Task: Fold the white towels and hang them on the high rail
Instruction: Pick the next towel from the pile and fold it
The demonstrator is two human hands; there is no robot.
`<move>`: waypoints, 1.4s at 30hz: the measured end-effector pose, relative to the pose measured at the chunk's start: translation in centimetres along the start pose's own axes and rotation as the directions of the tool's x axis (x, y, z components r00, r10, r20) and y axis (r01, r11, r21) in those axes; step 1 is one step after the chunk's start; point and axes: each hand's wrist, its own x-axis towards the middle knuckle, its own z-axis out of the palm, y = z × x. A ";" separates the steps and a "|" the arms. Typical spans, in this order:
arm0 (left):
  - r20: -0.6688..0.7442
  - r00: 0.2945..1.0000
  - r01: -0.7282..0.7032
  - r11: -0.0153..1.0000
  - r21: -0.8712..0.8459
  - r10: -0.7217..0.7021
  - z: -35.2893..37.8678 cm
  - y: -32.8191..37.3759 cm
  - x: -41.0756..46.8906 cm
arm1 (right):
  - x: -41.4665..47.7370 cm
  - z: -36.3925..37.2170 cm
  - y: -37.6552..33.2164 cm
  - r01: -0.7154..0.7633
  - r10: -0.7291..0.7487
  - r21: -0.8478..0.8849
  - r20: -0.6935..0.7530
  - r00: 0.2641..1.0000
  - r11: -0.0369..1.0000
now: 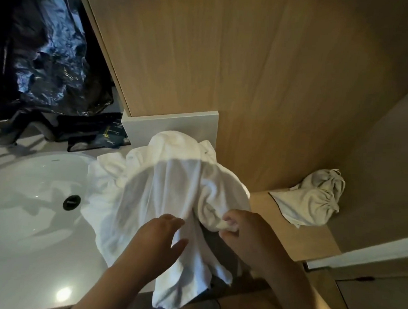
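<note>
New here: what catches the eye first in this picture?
A crumpled white towel lies heaped beside the white sink, spilling over the front edge. The right hand pinches its bunched edge; the left hand rests open against the cloth. A shiny black plastic bag looms top left, and a pale drawstring bag sits on the wooden shelf at right.

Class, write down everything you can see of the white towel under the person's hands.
The white towel is soft, thin-looking cloth, unfolded and crumpled into loose folds. It is heaped on the pale counter to the right of the basin, against the wood-look wall, with one long part hanging over the counter's front edge. Its top is lit and the rest is in shadow. The right hand pinches a bunched edge. The left hand lies open against the hanging part.
</note>
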 end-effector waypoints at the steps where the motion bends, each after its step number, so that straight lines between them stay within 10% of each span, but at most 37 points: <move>1: -0.001 1.000 0.005 1.000 -0.003 -0.005 0.0 -0.2 -0.1 | 0.1 0.0 -0.2 0.000 0.000 0.000 0.007 1.000 1.000; 42: 0.011 0.955 0.287 0.918 -0.273 -0.295 -0.1 -8.1 -0.1 | 4.6 3.3 -6.0 -0.039 0.050 0.196 -0.051 0.997 0.980</move>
